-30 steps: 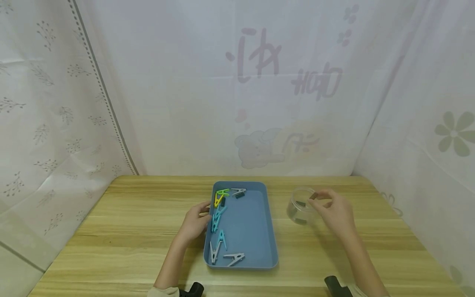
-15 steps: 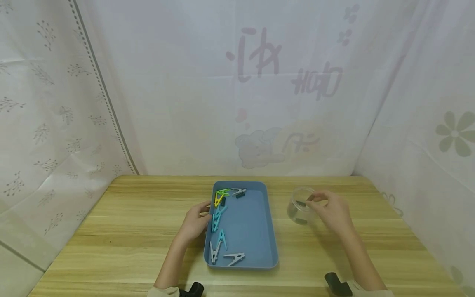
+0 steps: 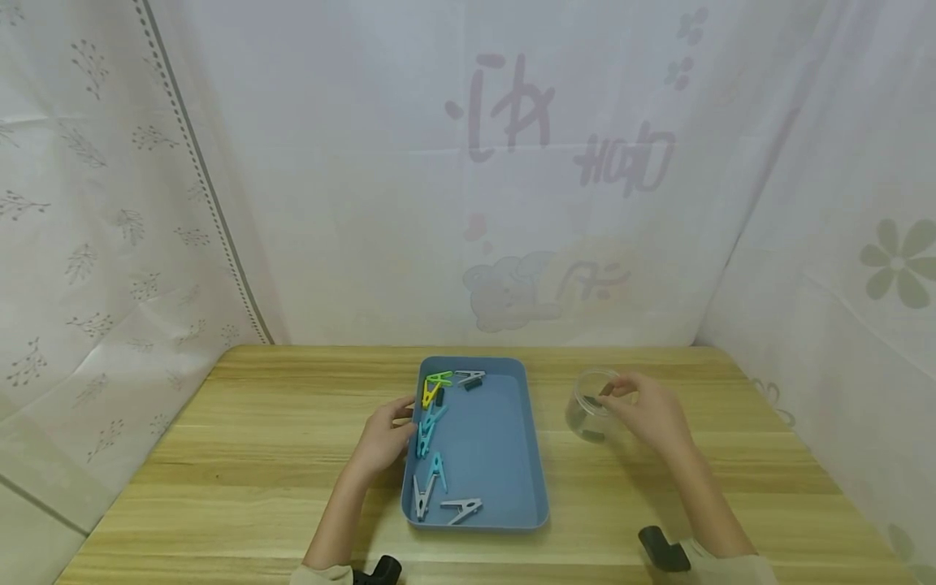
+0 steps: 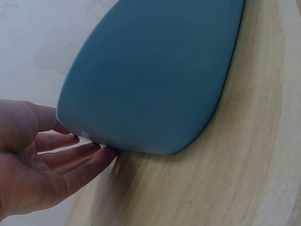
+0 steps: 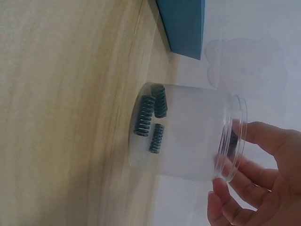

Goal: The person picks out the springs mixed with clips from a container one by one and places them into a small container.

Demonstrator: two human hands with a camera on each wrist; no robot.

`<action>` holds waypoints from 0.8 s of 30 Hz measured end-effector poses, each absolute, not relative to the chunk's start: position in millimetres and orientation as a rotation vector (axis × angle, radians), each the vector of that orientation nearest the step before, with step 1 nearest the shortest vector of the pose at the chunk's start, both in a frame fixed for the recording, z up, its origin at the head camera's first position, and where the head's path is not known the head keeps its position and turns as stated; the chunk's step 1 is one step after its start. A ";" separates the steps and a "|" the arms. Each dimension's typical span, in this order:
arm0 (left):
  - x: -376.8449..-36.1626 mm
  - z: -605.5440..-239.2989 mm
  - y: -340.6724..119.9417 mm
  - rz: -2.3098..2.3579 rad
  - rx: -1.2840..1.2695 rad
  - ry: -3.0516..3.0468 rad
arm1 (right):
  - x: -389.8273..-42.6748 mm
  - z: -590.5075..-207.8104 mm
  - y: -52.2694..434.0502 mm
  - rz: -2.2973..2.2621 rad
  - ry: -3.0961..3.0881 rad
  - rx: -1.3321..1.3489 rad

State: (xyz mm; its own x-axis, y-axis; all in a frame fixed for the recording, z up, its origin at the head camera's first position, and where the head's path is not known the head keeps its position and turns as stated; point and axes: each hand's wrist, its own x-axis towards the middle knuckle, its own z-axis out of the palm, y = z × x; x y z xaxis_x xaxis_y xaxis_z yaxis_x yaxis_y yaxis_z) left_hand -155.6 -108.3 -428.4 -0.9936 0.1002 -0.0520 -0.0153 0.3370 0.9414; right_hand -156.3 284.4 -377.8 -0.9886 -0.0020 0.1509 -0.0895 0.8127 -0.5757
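Observation:
My left hand touches the left side of a blue rectangular tray; in the left wrist view its fingers extend to the tray's outer wall. Along the tray's left and near sides lie several plastic clothespins, one yellow, others light blue, green and grey. Two dark springs, one of them here, lie near its far left corner. At the mouth of a clear jar, my right hand pinches a dark spring between thumb and fingers. Three dark coil springs rest at the jar's bottom.
The jar stands upright to the right of the tray on a wooden table. A pale printed curtain hangs behind the table and along both sides. Black wrist mounts sit at the sleeves.
My right hand has moved slightly left, from the jar's right rim to over its mouth, with the spring in its fingers. The left hand and the tray have stayed put.

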 end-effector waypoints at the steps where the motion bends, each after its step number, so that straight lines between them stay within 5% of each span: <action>1: -155.5 -428.3 -108.3 1.751 0.078 2.485 | -156.8 -377.1 284.2 0.908 -2.862 0.081; 24: -154.3 -425.9 -107.6 1.736 0.067 2.500 | -156.6 -366.8 285.8 0.861 -2.908 0.110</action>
State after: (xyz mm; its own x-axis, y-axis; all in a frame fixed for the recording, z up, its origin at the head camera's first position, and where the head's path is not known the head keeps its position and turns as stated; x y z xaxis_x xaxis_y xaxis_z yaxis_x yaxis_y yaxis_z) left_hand -154.3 -107.6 -425.9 -0.9943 0.0914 -0.0546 -0.0192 0.3503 0.9364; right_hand -156.6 285.8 -366.8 -0.9917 -0.0390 0.1229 -0.0997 0.8367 -0.5384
